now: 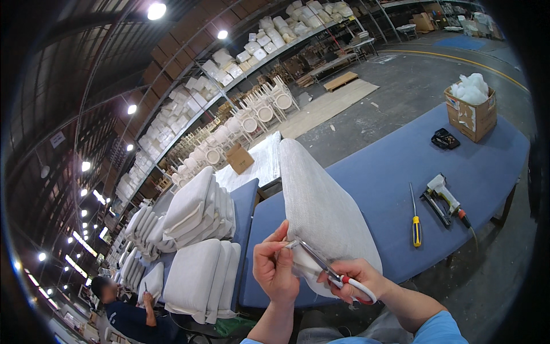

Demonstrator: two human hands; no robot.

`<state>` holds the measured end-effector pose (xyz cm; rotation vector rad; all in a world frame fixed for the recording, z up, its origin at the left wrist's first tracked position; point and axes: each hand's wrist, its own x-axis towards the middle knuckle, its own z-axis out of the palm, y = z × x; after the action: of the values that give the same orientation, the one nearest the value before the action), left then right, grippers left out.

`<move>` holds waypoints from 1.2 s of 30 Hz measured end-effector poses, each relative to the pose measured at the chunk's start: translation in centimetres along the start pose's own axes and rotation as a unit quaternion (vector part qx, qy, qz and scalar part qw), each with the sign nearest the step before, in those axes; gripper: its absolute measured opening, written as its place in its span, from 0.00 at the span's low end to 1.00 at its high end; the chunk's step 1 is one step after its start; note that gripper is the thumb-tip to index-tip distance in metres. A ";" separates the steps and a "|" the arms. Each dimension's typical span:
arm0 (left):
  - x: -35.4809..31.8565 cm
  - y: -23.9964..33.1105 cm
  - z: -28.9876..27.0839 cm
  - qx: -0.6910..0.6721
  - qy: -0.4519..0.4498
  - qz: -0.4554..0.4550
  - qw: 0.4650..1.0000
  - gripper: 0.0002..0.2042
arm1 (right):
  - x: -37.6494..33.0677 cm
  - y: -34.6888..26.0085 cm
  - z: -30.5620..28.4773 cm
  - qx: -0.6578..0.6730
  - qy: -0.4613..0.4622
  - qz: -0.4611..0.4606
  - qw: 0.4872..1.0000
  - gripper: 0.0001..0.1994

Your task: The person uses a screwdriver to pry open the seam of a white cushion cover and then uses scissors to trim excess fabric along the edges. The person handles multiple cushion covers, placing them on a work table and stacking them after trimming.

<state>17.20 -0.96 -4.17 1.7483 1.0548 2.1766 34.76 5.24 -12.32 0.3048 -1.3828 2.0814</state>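
A light grey upholstered seat cushion (323, 198) stands tilted on edge in front of me at the blue table's near side. My left hand (276, 264) pinches a bit of pale fabric at the cushion's lower left corner. In my right hand (356, 279) is a pair of scissors (315, 254) with red and white handles. Their blades point up and left, with the tips right by the pinched fabric. Whether the blades are cutting into it I cannot tell.
On the blue table (366, 172) lie a yellow-handled screwdriver (416, 221), a staple gun (444, 198) with its hose and a black object (444, 139). A cardboard box (472, 112) holds white stuffing. Stacked cushions (197, 269) stand left, where a co-worker (129, 312) handles another cushion.
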 end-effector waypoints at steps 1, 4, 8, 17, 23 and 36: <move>0.0 -0.1 0.0 -0.003 -0.001 0.002 1.000 0.08 | 0.0 0.2 0.0 -0.007 0.013 -0.010 1.000 0.33; -0.1 -0.1 -0.2 -0.024 0.010 -0.011 1.000 0.07 | -0.3 0.3 -0.3 -0.025 0.032 -0.020 0.999 0.33; -0.1 -0.3 -0.2 -0.015 0.012 -0.009 1.000 0.07 | 0.0 0.0 -0.5 -0.062 0.001 -0.024 0.998 0.33; -0.3 -0.1 -0.1 0.022 -0.008 0.025 0.999 0.07 | 0.0 -0.3 0.0 -0.007 -0.004 0.002 1.000 0.30; -0.3 -0.4 0.2 0.039 -0.031 0.075 0.996 0.04 | 0.2 -0.6 -0.3 -0.028 0.011 0.010 0.999 0.31; -0.5 -1.4 0.9 0.025 -0.017 0.071 0.997 0.07 | 0.2 -2.0 -1.2 -0.115 0.030 -0.031 0.992 0.38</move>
<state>17.72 0.17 -5.37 1.9318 1.0154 2.2112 36.00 6.90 -11.24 0.1846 -1.5400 1.8436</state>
